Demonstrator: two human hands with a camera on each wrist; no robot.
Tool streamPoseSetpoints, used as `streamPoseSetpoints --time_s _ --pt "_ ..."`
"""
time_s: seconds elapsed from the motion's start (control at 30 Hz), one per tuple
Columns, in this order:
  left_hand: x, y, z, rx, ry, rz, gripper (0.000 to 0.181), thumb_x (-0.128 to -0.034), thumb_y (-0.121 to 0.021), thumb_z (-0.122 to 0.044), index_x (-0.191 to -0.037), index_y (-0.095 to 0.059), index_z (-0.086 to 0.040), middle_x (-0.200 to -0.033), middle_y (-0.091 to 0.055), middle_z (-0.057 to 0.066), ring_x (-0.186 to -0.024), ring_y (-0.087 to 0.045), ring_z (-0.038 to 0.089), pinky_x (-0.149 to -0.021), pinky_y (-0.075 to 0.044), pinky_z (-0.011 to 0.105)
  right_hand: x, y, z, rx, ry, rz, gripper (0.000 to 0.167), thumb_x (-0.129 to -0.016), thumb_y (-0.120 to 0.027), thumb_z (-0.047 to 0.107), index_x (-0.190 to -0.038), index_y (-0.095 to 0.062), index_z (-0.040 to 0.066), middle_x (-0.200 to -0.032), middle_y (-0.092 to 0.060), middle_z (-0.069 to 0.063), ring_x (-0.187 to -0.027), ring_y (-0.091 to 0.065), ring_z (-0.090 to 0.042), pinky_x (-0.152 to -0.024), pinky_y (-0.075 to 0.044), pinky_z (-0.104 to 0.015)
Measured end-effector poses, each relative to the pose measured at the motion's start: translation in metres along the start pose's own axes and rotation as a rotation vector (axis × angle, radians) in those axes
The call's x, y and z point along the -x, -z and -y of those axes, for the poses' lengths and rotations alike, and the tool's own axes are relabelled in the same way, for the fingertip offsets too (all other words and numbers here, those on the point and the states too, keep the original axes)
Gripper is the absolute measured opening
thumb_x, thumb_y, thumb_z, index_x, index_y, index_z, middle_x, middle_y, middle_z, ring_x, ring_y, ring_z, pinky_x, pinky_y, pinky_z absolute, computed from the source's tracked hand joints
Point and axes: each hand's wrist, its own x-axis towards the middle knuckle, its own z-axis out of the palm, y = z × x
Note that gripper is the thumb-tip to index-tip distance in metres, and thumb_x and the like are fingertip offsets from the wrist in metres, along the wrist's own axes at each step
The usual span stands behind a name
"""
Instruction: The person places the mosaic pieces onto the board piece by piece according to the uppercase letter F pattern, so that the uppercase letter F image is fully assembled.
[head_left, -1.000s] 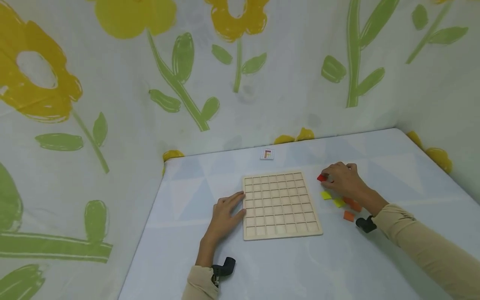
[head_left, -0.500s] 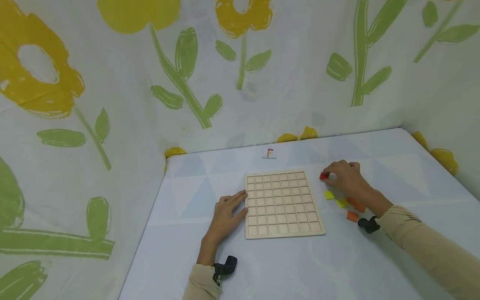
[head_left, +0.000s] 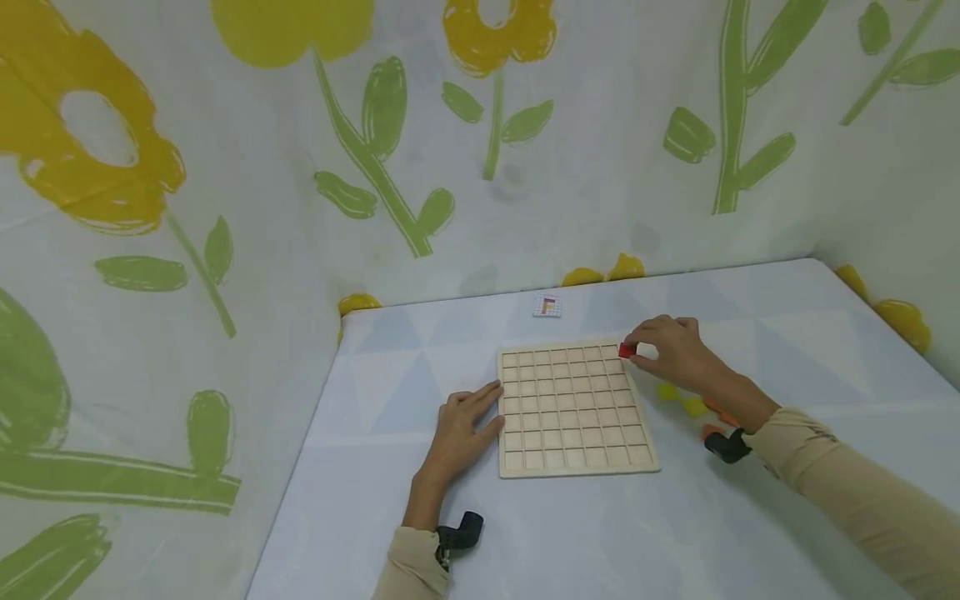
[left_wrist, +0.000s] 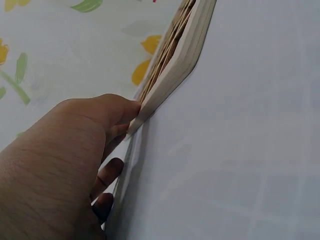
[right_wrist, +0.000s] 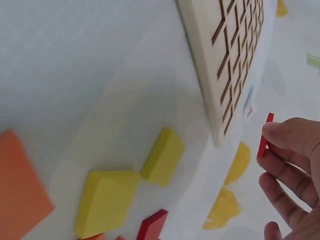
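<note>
A square wooden grid board [head_left: 572, 410] lies flat on the table. At its left edge, my left hand [head_left: 460, 433] rests with thumb and fingertips touching the rim; the left wrist view shows the thumb against the board's side [left_wrist: 172, 67]. Near the far right corner, my right hand [head_left: 671, 350] pinches a red square tile [head_left: 627, 351] between thumb and fingers. In the right wrist view the red tile [right_wrist: 266, 135] appears edge-on, held above the table. Whether it touches the board cannot be told.
Right of the board lie yellow tiles [head_left: 694, 407], orange tiles [head_left: 712, 431] partly hidden by the right wrist, and another red tile [right_wrist: 152, 225]. A small card with a coloured grid pattern [head_left: 547, 307] lies beyond the board. A flower-printed curtain [head_left: 585, 167] borders the table.
My right hand has carried the red tile leftward, from beside the board to its far right corner. My left hand keeps its place on the left edge. The head view has shifted slightly.
</note>
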Motion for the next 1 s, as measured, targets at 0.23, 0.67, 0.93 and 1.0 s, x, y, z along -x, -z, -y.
streamPoseSetpoints --time_s 0.23,0.67,0.93,1.0 --pt "-0.001 -0.001 0.001 -0.024 -0.005 0.004 0.051 -0.0999 -0.059 -0.037 -0.147 -0.053 -0.019 -0.154 -0.044 -0.011 -0.126 -0.045 0.024 -0.099 -0.034 0.049 -0.014 -0.005 0.009 -0.005 0.047 0.002 0.023 -0.085 -0.08 0.009 -0.107 -0.075 0.007 -0.112 -0.07 -0.012 -0.115 -0.053 -0.036 -0.097 -0.023 -0.068" --pt "0.001 -0.002 -0.001 -0.052 -0.005 -0.01 0.051 -0.0994 -0.058 -0.038 -0.147 -0.053 -0.02 -0.154 -0.044 -0.011 -0.125 -0.045 0.024 -0.098 -0.035 0.049 -0.034 -0.02 0.032 -0.026 0.134 0.026 0.023 -0.084 -0.081 0.011 -0.107 -0.076 0.01 -0.113 -0.071 -0.01 -0.115 -0.055 -0.035 -0.096 -0.026 -0.066" --pt "0.0 -0.002 -0.001 -0.051 0.012 0.0 0.051 -0.0989 -0.058 -0.037 -0.147 -0.053 -0.02 -0.153 -0.044 -0.011 -0.126 -0.045 0.024 -0.1 -0.033 0.048 -0.044 -0.031 0.048 -0.047 0.175 0.021 0.023 -0.083 -0.081 0.009 -0.105 -0.077 0.01 -0.11 -0.071 -0.008 -0.113 -0.056 -0.033 -0.097 -0.027 -0.066" --pt "0.0 -0.001 -0.001 -0.047 0.012 -0.001 0.052 -0.0988 -0.059 -0.037 -0.147 -0.053 -0.021 -0.153 -0.044 -0.012 -0.126 -0.044 0.023 -0.1 -0.033 0.047 -0.047 -0.034 0.051 -0.048 0.185 0.024 0.023 -0.083 -0.082 0.009 -0.105 -0.078 0.01 -0.11 -0.071 -0.007 -0.113 -0.056 -0.032 -0.097 -0.027 -0.065"
